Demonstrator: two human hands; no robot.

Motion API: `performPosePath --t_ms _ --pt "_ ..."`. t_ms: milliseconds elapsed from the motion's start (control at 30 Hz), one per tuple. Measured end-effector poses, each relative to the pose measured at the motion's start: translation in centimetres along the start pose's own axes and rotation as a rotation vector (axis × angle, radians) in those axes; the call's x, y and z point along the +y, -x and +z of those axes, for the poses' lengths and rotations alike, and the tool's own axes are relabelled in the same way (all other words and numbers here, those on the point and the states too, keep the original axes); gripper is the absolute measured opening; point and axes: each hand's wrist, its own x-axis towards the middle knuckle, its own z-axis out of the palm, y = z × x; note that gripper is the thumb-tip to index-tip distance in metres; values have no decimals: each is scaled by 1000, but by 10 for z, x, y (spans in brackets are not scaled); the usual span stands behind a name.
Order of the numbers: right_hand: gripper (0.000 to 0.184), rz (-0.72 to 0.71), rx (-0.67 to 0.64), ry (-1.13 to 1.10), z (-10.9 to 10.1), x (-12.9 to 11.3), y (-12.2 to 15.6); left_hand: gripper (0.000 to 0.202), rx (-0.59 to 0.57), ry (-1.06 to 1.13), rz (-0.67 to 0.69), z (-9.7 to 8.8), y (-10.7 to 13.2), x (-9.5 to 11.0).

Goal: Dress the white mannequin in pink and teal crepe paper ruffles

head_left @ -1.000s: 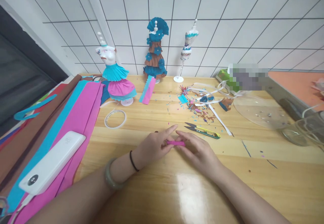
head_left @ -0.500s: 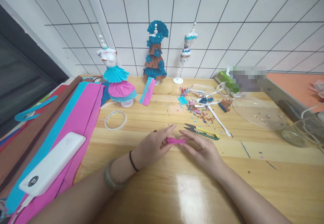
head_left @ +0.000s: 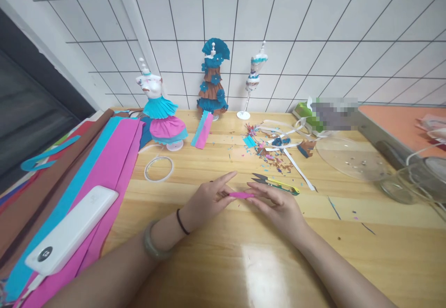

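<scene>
A small folded strip of pink paper is pinched between both my hands just above the wooden table. My left hand grips its left end with thumb and fingers, the index finger stretched out. My right hand holds the right end with its fingertips. A pair of yellow-handled thread snips lies on the table just beyond my right hand, not touched.
Sheets of pink, blue and brown paper lie at the left with a white power bank on them. A tape ring, three small dress-form mannequins, paper scraps and clear plastic pieces stand farther back and right.
Both hands keep hold of the pink strip and have turned it slightly; it now looks thinner and flatter. The camera has tilted a little, shifting the scene down.
</scene>
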Motion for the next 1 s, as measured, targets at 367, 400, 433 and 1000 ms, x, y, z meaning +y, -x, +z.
performPosePath --t_ms 367,400,433,1000 --pt "28 40 -16 -77 5 1 2 42 47 -143 67 1 -2 4" --pt "28 58 -27 -97 7 1 2 32 42 -144 105 0 -3 4" --pt "28 79 -36 -114 8 1 3 23 25 -134 141 0 -4 5" --pt "40 378 63 -497 11 6 -1 22 79 476 -297 -1 -6 3"
